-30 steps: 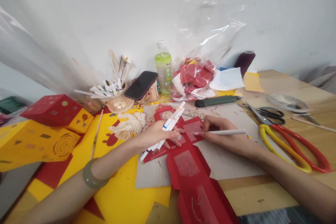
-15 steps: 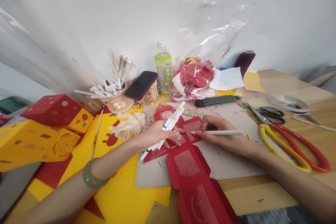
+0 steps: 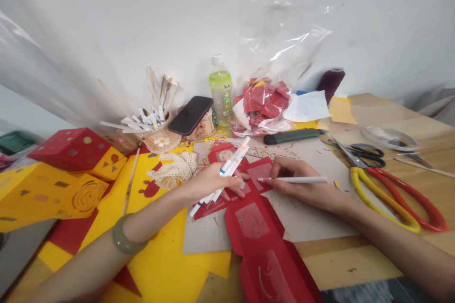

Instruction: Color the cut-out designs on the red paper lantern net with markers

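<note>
A red card cut-out [image 3: 254, 265] with clear film windows lies unfolded over a grey board [image 3: 313, 218]. My left hand [image 3: 211, 182] is closed around several white marker pens [image 3: 234, 161], and its fingertips rest on the red card. In my right hand [image 3: 298, 182], a slim white pen [image 3: 305, 180] is pinched between thumb and fingers. The pen's tip points left, at the film window on the card's right flap; whether it touches is too fine to tell.
Large scissors [image 3: 398, 199] with red and yellow handles lie at right, near black scissors [image 3: 368, 151] and a green cutter [image 3: 293, 136]. Behind stand a drink bottle [image 3: 221, 92], a phone [image 3: 191, 114] and a bag of scraps [image 3: 265, 102]. Decorated boxes [image 3: 66, 149] stand left on yellow card [image 3: 170, 255].
</note>
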### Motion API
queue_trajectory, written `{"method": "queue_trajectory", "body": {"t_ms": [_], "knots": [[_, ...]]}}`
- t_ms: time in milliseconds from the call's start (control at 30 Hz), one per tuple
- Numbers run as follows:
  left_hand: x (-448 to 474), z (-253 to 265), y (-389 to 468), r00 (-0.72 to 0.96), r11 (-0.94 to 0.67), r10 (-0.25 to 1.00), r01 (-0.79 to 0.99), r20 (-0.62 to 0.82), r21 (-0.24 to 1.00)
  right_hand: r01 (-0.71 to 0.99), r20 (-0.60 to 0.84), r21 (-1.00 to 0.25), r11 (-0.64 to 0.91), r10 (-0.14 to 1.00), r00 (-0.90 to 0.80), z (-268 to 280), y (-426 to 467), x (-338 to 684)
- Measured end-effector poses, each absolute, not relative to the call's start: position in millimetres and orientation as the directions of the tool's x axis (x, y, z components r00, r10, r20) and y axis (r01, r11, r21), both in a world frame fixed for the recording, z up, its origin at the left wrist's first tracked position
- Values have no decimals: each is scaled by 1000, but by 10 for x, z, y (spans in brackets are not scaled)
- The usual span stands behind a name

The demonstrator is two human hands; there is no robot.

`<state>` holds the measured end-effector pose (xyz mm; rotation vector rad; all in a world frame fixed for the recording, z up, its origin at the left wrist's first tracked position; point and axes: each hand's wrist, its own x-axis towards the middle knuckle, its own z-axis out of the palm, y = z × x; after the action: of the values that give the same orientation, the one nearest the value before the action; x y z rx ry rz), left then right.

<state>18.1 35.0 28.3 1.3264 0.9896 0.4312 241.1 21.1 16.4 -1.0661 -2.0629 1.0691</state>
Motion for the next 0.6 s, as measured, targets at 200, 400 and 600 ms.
{"method": "queue_trajectory", "body": {"t_ms": [200,400,600], "knots": [[187,280,348,544,288,757,220,-362,932,387,117,-852,352,850,-514,172,211,2411],[187,284,351,556,297,749,206,-361,932,403,136,-843,355,867,-479,144,220,2453],[173,273,355,566,280,745,216,-353,935,421,126,-844,332,886,-446,153,218,2457]]}}
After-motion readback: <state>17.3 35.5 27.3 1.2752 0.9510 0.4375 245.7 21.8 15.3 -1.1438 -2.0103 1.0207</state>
